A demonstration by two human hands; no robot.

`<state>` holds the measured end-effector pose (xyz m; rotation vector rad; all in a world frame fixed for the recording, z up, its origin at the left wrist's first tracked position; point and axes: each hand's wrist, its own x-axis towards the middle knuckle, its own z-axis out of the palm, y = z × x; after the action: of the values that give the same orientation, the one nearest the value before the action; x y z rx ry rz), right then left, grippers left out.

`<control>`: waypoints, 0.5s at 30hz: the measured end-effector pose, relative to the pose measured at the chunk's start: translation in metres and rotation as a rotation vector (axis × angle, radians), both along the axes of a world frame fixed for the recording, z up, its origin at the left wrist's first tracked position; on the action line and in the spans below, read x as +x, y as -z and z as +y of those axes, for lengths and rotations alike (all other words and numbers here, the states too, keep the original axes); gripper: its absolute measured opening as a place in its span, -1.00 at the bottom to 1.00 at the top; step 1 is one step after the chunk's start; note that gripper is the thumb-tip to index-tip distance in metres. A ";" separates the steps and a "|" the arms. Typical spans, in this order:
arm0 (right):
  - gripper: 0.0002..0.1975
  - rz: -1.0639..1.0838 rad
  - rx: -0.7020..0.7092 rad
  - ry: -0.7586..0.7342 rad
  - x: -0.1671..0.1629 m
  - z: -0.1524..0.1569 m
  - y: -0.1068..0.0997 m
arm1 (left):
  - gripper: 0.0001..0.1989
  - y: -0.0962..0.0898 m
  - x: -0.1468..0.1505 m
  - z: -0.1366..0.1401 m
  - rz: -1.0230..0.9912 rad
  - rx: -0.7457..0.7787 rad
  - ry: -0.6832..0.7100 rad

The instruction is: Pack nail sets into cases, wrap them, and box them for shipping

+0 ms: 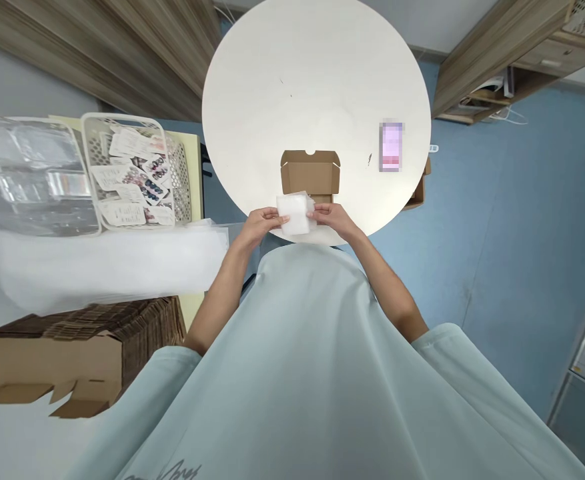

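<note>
Between my two hands is a small white packet of folded foam wrap [295,214], held over the near edge of the round table. My left hand [261,224] pinches its left side with thumb and fingers. On its right side, my right hand [333,219] grips the loose edge of the wrap. What lies inside the wrap is hidden. Just behind the packet an open brown cardboard box [311,175] stands on the table with its lid raised; the packet covers part of the box's front.
The round white table [282,60] carries a phone [391,147] at right. On the left side table are a white basket [87,167] of carded small items, clear plastic boxes [42,160], a stack of white foam sheets [112,263] and flattened cardboard boxes [72,353]. Below the table's right edge sits a brown box [419,193].
</note>
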<state>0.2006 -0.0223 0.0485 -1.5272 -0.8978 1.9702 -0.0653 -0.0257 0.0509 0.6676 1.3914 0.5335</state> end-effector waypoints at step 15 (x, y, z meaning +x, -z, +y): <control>-0.84 -0.798 0.174 -0.249 -0.005 0.013 0.039 | -0.69 0.051 0.078 0.021 0.684 0.089 0.267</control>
<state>0.1954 -0.0096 0.0093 -2.2098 -1.5847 1.3412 0.0126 -0.0046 0.0000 1.1582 1.8765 0.1480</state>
